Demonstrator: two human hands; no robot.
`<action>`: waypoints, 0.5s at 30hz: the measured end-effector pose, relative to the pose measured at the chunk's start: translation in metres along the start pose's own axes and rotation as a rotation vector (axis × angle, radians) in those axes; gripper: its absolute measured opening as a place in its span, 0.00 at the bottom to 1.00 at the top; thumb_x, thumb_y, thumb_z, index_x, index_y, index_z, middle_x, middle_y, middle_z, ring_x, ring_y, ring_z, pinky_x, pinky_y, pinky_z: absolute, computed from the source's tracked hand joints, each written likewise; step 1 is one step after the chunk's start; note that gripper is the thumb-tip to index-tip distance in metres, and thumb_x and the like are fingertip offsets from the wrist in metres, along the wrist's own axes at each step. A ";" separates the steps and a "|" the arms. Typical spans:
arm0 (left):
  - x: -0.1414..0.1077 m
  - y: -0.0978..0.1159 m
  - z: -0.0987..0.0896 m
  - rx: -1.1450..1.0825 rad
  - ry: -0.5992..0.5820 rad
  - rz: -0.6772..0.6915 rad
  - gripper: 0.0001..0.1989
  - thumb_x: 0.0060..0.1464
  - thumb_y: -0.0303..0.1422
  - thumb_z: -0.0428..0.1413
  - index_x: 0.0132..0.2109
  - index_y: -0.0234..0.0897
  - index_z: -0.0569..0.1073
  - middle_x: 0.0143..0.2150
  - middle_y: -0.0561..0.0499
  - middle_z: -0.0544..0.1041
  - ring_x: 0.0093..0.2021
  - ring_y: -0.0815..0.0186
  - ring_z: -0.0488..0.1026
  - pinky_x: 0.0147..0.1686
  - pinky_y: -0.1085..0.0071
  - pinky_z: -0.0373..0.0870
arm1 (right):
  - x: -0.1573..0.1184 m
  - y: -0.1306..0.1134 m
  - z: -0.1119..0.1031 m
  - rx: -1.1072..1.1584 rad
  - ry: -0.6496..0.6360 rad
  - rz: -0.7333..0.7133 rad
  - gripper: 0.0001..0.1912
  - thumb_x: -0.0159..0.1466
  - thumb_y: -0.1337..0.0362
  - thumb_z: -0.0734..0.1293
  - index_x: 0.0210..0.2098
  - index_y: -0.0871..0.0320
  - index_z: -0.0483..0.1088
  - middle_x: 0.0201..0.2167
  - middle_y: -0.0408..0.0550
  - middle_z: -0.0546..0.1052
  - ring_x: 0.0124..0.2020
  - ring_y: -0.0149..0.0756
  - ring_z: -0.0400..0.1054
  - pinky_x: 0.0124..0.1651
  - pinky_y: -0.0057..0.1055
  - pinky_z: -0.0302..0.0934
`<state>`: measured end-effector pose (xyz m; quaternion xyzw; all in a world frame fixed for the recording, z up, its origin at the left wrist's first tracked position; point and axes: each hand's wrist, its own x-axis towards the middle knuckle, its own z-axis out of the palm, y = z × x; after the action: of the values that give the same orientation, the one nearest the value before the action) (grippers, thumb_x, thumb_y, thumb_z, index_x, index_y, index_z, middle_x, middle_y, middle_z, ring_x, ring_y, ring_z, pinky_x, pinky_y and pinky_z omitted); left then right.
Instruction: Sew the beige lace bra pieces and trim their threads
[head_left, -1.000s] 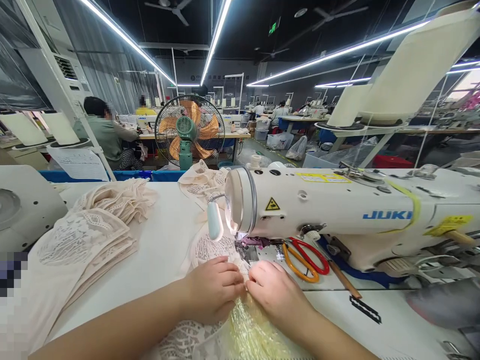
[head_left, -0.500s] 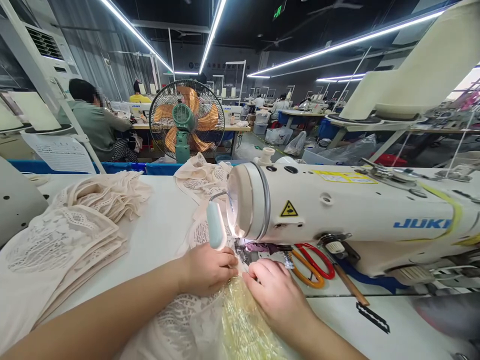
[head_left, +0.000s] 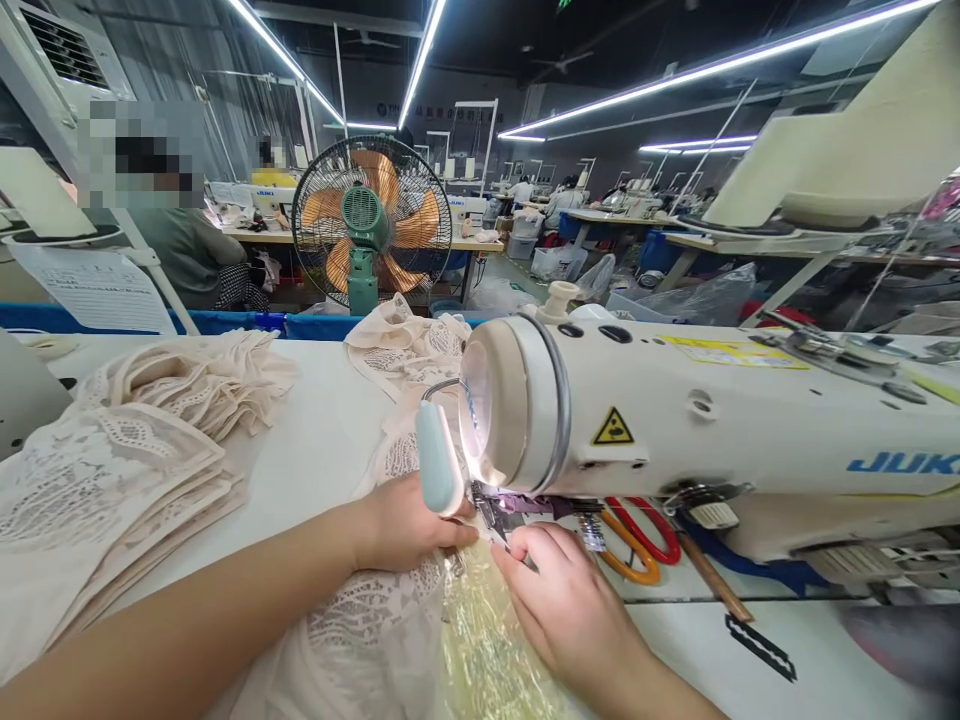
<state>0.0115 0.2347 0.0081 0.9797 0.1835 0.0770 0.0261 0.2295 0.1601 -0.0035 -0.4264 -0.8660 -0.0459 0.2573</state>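
Observation:
Beige lace fabric runs beneath the head of a white sewing machine. My left hand is closed on its edge, close to the lit needle area, with the fingers partly behind a pale green lamp. Just right of the metal presser parts, my right hand is pinched. A small dark piece shows between its thumb and forefinger, too little to name. Shiny yellowish translucent strips hang down between my hands, against the right thumb.
Stacked lace pieces lie at left, and more lace lies behind the needle. Orange-and-red-handled scissors and a wooden-handled tool with a black blade lie right. Beyond the table stand a fan and a seated person.
The view has shifted slightly, with the machine now further right. My right thumb and forefinger have drawn into a tighter pinch. My left hand stays by the needle.

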 end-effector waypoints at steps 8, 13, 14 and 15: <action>0.004 -0.010 -0.001 -0.137 0.049 -0.059 0.14 0.59 0.30 0.51 0.51 0.47 0.72 0.49 0.49 0.76 0.51 0.56 0.69 0.51 0.58 0.64 | -0.002 0.005 -0.003 0.066 -0.008 0.020 0.12 0.59 0.75 0.56 0.26 0.58 0.69 0.27 0.49 0.67 0.30 0.37 0.59 0.29 0.30 0.53; 0.007 -0.019 0.004 -0.164 0.050 -0.109 0.13 0.59 0.31 0.49 0.49 0.46 0.73 0.47 0.51 0.76 0.51 0.56 0.69 0.53 0.59 0.63 | -0.001 0.005 -0.002 0.080 -0.017 0.014 0.12 0.59 0.75 0.57 0.27 0.59 0.69 0.27 0.49 0.66 0.30 0.37 0.60 0.30 0.30 0.54; 0.007 -0.021 0.006 -0.159 0.053 -0.110 0.13 0.59 0.30 0.49 0.49 0.46 0.73 0.47 0.51 0.76 0.51 0.56 0.69 0.53 0.59 0.62 | -0.001 0.005 -0.003 0.082 -0.018 0.014 0.12 0.59 0.75 0.57 0.28 0.59 0.70 0.27 0.49 0.66 0.30 0.37 0.60 0.30 0.30 0.55; 0.007 -0.023 0.009 -0.154 0.057 -0.110 0.13 0.58 0.30 0.49 0.49 0.46 0.73 0.47 0.50 0.76 0.51 0.56 0.69 0.54 0.59 0.62 | -0.001 0.005 -0.003 0.084 -0.018 0.015 0.13 0.60 0.75 0.56 0.27 0.59 0.70 0.26 0.49 0.66 0.30 0.37 0.60 0.30 0.30 0.55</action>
<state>0.0108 0.2587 -0.0012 0.9607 0.2312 0.1171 0.1001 0.2352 0.1617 -0.0021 -0.4220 -0.8662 -0.0039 0.2676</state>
